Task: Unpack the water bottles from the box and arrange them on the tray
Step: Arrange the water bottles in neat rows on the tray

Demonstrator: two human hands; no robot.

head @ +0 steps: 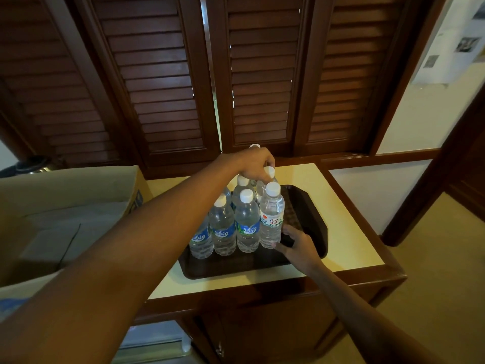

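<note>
Several clear water bottles with white caps stand upright in a cluster on a dark brown tray (312,206). My left hand (256,164) reaches over the cluster and grips the top of a back-row bottle (269,177). My right hand (296,243) touches the base of the front right bottle (271,222), which has a red and green label; its fingers are spread. Blue-labelled bottles (248,227) fill the front row. The open cardboard box (65,211) stands to the left of the tray; I see no bottles inside it.
The tray lies on a cream-topped wooden cabinet (351,248) with dark trim. Dark louvred wooden shutters (262,74) rise behind it. The tray's right half is bare. Another white cap (254,146) shows behind my left hand. Floor lies to the right.
</note>
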